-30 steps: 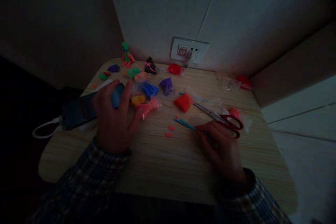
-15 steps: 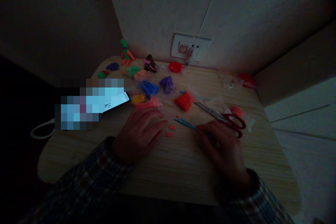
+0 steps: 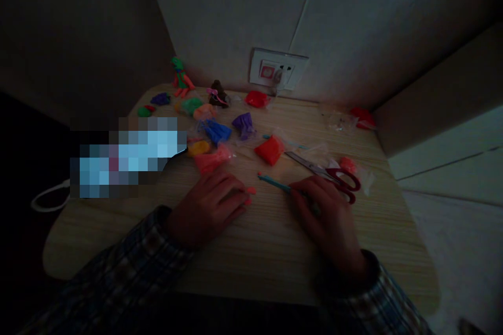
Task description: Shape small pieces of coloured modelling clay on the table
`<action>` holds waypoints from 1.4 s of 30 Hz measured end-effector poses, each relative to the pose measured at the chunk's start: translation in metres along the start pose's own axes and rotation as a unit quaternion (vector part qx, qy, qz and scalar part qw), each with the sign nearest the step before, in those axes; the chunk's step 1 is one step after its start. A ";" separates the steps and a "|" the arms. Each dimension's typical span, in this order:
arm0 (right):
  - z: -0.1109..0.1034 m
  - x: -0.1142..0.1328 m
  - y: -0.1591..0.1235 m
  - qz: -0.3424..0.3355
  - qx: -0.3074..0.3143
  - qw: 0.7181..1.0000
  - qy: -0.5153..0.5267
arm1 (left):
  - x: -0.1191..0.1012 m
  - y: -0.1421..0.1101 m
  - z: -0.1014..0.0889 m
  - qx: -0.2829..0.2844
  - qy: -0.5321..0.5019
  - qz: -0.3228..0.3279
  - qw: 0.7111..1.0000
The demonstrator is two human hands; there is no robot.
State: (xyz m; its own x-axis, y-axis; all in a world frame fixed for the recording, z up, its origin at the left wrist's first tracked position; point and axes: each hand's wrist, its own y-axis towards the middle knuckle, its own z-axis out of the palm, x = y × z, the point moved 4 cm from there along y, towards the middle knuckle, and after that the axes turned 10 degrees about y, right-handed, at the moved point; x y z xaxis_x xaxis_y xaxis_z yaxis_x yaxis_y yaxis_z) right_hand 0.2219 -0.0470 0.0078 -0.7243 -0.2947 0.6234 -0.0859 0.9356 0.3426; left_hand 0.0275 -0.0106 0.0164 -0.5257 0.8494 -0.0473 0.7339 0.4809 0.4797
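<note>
My left hand [image 3: 212, 203] rests low on the table, palm down, with its fingers stretched forward and a little apart. Its fingertips touch or lie right beside small pink clay pieces [image 3: 250, 190]; I cannot tell whether one is pinched. In the closed fingers of my right hand [image 3: 325, 209] is a thin light-blue clay tool [image 3: 275, 182], pointing left. A tiny pink bit [image 3: 259, 174] sits at the tool's tip. Behind my left hand lies a bag of pink clay [image 3: 214, 158]. Red-handled scissors [image 3: 324, 171] lie just beyond my right hand.
Bagged red clay [image 3: 269, 149], blue clay [image 3: 216, 132] and purple clay [image 3: 244, 125] lie mid-table. A lit, blurred-out phone [image 3: 129, 154] with a white cable is at left. Green-and-orange [image 3: 181, 77] and brown [image 3: 217, 94] clay figures stand at the back below a wall socket [image 3: 279, 69].
My left hand has left the phone, whose screen is now lit, and come down right to the pink pieces. The tool's tip has shifted to the tiny pink bit; my right hand has hardly moved.
</note>
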 end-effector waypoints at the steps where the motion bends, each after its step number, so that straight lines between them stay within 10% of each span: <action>1: 0.000 0.000 0.000 0.004 0.001 1.000 0.000 | 0.000 0.000 0.000 0.001 -0.003 -0.001 1.000; 42: -0.015 -0.012 -0.002 0.022 -0.095 0.995 0.004 | 0.007 0.035 0.026 0.007 0.022 -0.074 0.997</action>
State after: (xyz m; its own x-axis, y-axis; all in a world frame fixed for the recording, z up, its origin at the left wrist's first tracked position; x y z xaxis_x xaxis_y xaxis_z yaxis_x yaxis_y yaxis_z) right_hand 0.2413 -0.0480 0.0103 -0.7196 -0.2572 0.6450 0.0763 0.8940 0.4416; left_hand 0.0603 0.0181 0.0102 -0.6470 0.7585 -0.0780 0.6522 0.6035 0.4587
